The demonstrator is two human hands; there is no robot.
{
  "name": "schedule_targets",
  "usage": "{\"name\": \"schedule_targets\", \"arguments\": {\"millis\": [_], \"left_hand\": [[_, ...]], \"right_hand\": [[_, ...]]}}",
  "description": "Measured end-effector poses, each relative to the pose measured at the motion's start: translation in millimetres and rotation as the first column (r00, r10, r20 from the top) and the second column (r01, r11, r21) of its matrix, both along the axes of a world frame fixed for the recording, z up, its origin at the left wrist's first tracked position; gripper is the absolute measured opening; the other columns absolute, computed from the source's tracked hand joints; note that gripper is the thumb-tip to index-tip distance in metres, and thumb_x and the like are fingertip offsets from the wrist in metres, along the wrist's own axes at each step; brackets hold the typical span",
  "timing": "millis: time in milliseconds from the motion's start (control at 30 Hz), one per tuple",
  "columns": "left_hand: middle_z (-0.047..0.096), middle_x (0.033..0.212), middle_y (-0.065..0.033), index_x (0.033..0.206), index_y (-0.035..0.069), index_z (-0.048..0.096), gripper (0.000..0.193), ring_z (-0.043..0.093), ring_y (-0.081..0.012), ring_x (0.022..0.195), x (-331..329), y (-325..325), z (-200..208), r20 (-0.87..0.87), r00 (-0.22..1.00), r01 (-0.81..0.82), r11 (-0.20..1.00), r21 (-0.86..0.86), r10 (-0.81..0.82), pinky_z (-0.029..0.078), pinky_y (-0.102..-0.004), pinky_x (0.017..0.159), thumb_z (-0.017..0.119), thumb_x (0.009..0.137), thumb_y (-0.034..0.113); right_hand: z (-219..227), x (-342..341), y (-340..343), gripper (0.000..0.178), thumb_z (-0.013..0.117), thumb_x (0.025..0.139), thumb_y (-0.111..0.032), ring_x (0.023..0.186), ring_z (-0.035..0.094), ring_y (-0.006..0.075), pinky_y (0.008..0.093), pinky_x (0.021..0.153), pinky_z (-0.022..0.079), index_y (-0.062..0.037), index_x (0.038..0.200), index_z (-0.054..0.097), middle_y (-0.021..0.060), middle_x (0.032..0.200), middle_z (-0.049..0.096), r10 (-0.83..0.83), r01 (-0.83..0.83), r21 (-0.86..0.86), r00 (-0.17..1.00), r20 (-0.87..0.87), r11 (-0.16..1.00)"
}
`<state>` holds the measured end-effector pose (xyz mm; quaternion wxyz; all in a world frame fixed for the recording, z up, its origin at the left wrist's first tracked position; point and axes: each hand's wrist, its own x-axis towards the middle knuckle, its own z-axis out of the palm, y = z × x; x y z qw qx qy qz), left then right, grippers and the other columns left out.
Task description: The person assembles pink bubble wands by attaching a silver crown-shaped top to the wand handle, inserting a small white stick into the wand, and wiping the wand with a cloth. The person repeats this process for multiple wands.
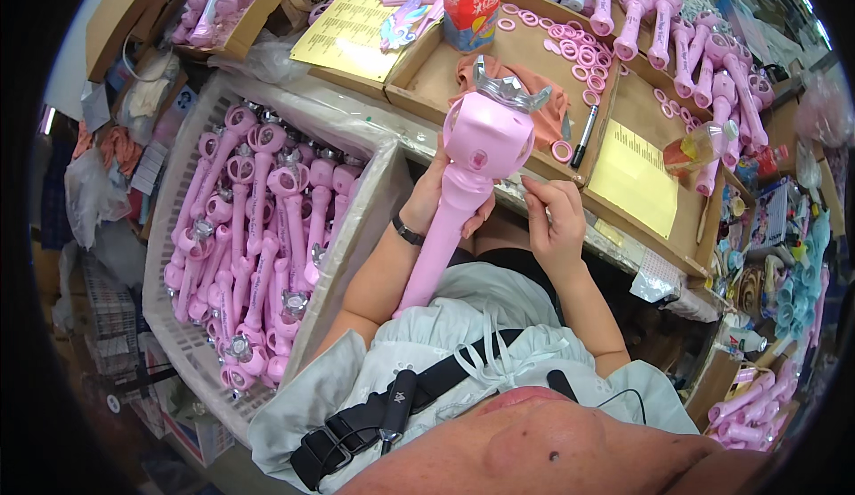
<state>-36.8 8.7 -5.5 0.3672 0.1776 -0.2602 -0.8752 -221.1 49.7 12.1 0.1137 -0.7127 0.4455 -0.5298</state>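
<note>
A pink toy wand (459,197) with a boxy head and a silver crown (510,91) on top stands tilted in front of my chest. My left hand (427,194) is wrapped round its neck, with fingertips showing on the far side of the handle. The wand's lower end rests against my shirt. Just right of the wand's head, apart from it, my right hand (557,219) is closed with thumb and forefinger pinched. Whatever the pinch holds, if anything, is too small to make out.
At left stands a white plastic crate (165,228) full of similar pink wands. Ahead, a cardboard tray (427,85) holds pink rings (583,54), an orange cloth (554,108), a marker (585,134) and a red-labelled bottle (472,5). A yellow sheet (634,174) lies at right beside a clear bottle (699,148).
</note>
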Motion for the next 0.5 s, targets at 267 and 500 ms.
{"name": "schedule_targets", "arguments": {"millis": [267, 500], "left_hand": [[0.054, 0.059, -0.0161, 0.107, 0.000, 0.051, 0.083, 0.052, -0.0191, 0.037, -2.9, 6.2, -0.2, 0.099, 0.995, 0.016, 0.999, -0.029, -0.014, 0.041, -0.0262, 0.031, 0.014, 0.086, 0.071], [0.055, 0.063, -0.0173, 0.108, 0.001, 0.051, 0.074, 0.051, -0.0208, 0.038, -0.9, 2.9, -6.1, 0.067, 0.998, -0.022, 1.000, 0.016, 0.021, 0.042, -0.0269, 0.032, 0.018, 0.090, 0.065]], "right_hand": [[18.5, -35.2, -15.9, 0.029, 0.049, 0.095, -0.023, 0.051, 0.039, 0.0036, 0.0195, 0.047, 0.030, 0.0033, 0.099, 0.060, -0.0024, 0.061, 0.047, 0.174, -0.688, 0.690, 0.725, 0.666, 0.226], [5.9, -16.6, -9.0, 0.021, 0.055, 0.090, -0.016, 0.072, 0.061, 0.0149, 0.0265, 0.068, 0.047, 0.0021, 0.096, 0.064, 0.0104, 0.082, 0.067, 0.226, -0.319, 0.595, 0.947, 0.227, 0.738]]}}
